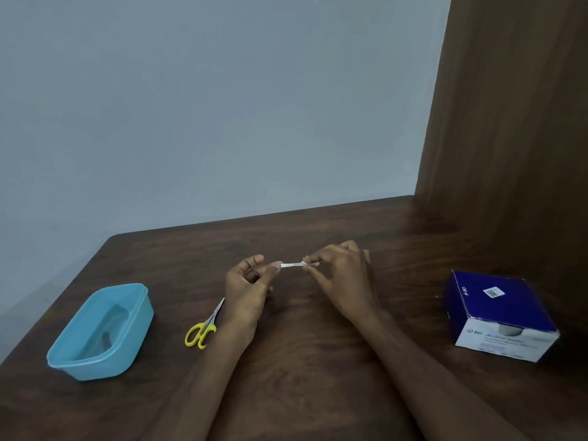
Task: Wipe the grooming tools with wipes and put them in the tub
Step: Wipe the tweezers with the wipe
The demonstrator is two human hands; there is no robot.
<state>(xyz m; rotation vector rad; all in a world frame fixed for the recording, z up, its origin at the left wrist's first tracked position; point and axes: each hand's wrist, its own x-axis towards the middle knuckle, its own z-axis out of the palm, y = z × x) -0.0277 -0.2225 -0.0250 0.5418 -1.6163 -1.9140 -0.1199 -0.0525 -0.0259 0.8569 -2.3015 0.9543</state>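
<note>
Hands met above the middle of the dark wooden table (318, 361): the left hand (248, 281) pinched one end of a thin, pale grooming tool (291, 265), and the right hand (340, 275) pinched the other end, where a scrap of white wipe (306, 264) seemed wrapped, though it was too small to be sure. Yellow-handled scissors (203, 329) lay on the table just beside the left wrist. Farther left sat the blue tub (140, 316), something dark and blurred inside. A blue and white swab box (499, 316) stood well apart on the right.
</note>
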